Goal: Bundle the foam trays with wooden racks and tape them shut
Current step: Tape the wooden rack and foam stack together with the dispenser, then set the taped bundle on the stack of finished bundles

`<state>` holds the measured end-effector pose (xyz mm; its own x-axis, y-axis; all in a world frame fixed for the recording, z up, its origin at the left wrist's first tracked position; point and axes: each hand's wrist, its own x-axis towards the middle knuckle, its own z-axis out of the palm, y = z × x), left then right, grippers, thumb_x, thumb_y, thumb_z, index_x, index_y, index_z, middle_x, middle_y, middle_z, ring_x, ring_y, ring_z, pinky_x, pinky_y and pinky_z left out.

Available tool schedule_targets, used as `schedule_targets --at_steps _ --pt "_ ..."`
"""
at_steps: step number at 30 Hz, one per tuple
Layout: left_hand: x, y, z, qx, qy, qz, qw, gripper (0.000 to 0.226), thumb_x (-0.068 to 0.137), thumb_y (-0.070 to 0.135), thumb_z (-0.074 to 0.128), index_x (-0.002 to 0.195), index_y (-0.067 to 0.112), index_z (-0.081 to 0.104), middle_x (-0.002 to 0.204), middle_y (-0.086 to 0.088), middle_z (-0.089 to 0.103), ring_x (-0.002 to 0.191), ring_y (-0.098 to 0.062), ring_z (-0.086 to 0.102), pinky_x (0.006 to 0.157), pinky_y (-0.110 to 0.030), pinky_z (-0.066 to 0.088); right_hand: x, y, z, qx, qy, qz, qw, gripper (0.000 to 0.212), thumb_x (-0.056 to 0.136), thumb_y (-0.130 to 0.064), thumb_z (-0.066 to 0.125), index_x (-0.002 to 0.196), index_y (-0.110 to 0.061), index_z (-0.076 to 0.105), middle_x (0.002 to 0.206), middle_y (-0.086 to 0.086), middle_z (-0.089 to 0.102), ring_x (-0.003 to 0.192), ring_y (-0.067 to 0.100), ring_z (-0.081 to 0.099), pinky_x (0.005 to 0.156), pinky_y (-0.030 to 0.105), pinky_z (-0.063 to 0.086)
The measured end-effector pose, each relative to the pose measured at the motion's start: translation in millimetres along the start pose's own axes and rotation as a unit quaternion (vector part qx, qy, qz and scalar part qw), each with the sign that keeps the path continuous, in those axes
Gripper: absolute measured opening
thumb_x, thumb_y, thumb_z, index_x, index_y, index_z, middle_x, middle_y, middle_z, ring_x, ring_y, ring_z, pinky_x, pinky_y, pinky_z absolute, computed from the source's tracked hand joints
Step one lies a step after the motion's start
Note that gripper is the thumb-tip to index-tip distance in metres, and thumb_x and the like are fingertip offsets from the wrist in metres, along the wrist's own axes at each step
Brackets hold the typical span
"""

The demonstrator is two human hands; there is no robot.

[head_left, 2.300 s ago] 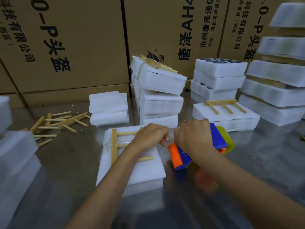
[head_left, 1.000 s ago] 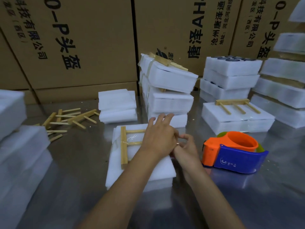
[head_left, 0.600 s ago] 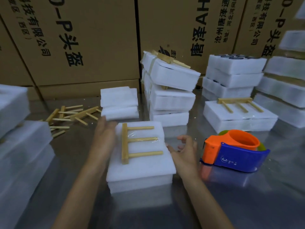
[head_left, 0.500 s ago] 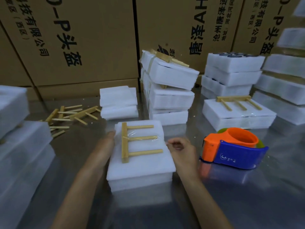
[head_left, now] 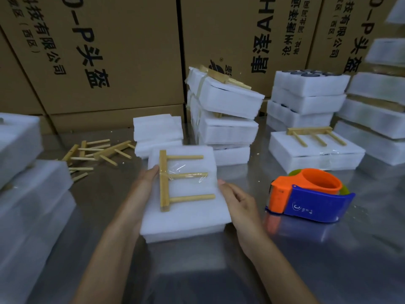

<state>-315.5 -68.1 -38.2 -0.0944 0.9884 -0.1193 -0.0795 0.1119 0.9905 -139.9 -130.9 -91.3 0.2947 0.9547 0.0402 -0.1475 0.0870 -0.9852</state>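
Head view: left hand and right hand now grasp the taped foam bundle's sides, lifted slightly.

Backdrop is a wall of big brown cardboard cartons with black Chinese print, stacked tight, dark seam between them. Work surface is a shiny metal table, reflective. Lighting dim, even, no hard shadows.

left hand, right hand grip foam bundle sides | wooden rack on top | tape dispenser beside

Taped foam bundle, rack atop
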Motion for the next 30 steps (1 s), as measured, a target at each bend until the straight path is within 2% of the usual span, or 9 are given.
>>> schedule_targets --at_steps 2,4,7,10,15,20,24,27,30 --pt "-12 -1 -4 -0.054 -0.062 0.059 0.995 0.028 0.097 0.036 0.055 0.125 0.04 0.059 0.117 0.01 0.071 0.1 -0.013 0.07 0.074 -0.034 0.058 1 -5 3 0.081 -0.006 0.029 0.996 0.019 0.094 -0.032 0.065 0.106 -0.024 0.077 0.106 -0.004 0.076 0.105 0.012 0.069 0.092 0.032 0.052" --pt "-22 -1 -5 -0.1 -0.099 0.1 0.985 0.028 0.093 0.036 0.062 0.119 0.046 0.058 0.115 0.016 0.07 0.1 -0.01 0.071 0.07 -0.031 0.061 2 -9 2 0.133 -0.011 0.035 0.99 0.022 0.091 -0.032 0.067 0.112 -0.028 0.074 0.11 -0.003 0.075 0.104 0.015 0.07 0.084 0.032 0.055" --pt "-22 -2 -4 -0.121 -0.112 0.102 0.981 0.035 0.08 0.046 0.07 0.112 0.051 0.056 0.105 0.021 0.071 0.097 -0.008 0.071 0.066 -0.028 0.06 1 -9 -2 0.151 -0.04 0.027 0.987 0.027 0.091 -0.026 0.066 0.118 -0.025 0.068 0.117 0.003 0.072 0.107 0.02 0.069 0.081 0.033 0.056" --pt "-21 -5 -13 -0.108 -0.111 0.075 0.985 0.044 0.074 0.058 0.074 0.112 0.057 0.053 0.102 0.019 0.072 0.092 -0.013 0.073 0.067 -0.039 0.061 -3 -7 -1 0.162 -0.07 0.036 0.984 0.028 0.089 -0.02 0.068 0.117 -0.024 0.063 0.12 0.003 0.07 0.109 0.023 0.068 0.087 0.038 0.058" --pt "-17 -13 -15 -0.08 -0.084 0.064 0.991 0.053 0.072 0.055 0.077 0.121 0.051 0.056 0.102 0.015 0.074 0.089 -0.013 0.074 0.07 -0.035 0.06 -4 -7 1 0.131 -0.079 0.086 0.984 0.05 0.074 -0.04 0.079 0.118 -0.033 0.057 0.109 0.005 0.074 0.097 0.024 0.073 0.073 0.04 0.06" --pt "-17 -18 -8 -0.034 -0.077 0.032 0.996 0.054 0.071 0.061 0.076 0.12 0.048 0.059 0.094 0.018 0.074 0.08 -0.006 0.073 0.053 -0.018 0.054 -4 -12 -11 0.111 -0.128 0.155 0.973 0.053 0.079 -0.056 0.074 0.119 -0.022 0.071 0.114 0.006 0.074 0.105 0.026 0.071 0.098 0.047 0.052" --pt "-10 -22 -14 -0.015 -0.115 -0.009 0.993 0.071 0.065 0.07 0.075 0.129 0.046 0.054 0.108 0.017 0.072 0.091 -0.008 0.073 0.064 -0.025 0.058 -6 -11 -6 0.094 -0.083 0.144 0.982 0.06 0.077 -0.054 0.074 0.117 -0.01 0.069 0.108 0.011 0.075 0.1 0.029 0.072 0.095 0.049 0.054" --pt "-5 -17 -17 -0.078 -0.2 -0.041 0.976 0.051 0.076 0.065 0.07 0.121 0.042 0.066 0.119 0.008 0.071 0.102 -0.015 0.071 0.078 -0.033 0.059 -9 -13 0 0.099 -0.069 0.136 0.983 0.061 0.079 -0.053 0.072 0.119 -0.007 0.067 0.109 0.012 0.075 0.102 0.03 0.072 0.097 0.05 0.053" --pt "-2 -20 -20 -0.186 -0.184 -0.04 0.964 0.039 0.085 0.06 0.062 0.108 0.032 0.076 0.121 0.003 0.07 0.1 -0.012 0.071 0.081 -0.032 0.058 -11 -22 -2 0.081 -0.056 0.112 0.989 0.058 0.08 -0.053 0.072 0.118 -0.009 0.067 0.108 0.01 0.075 0.102 0.029 0.072 0.097 0.05 0.053"
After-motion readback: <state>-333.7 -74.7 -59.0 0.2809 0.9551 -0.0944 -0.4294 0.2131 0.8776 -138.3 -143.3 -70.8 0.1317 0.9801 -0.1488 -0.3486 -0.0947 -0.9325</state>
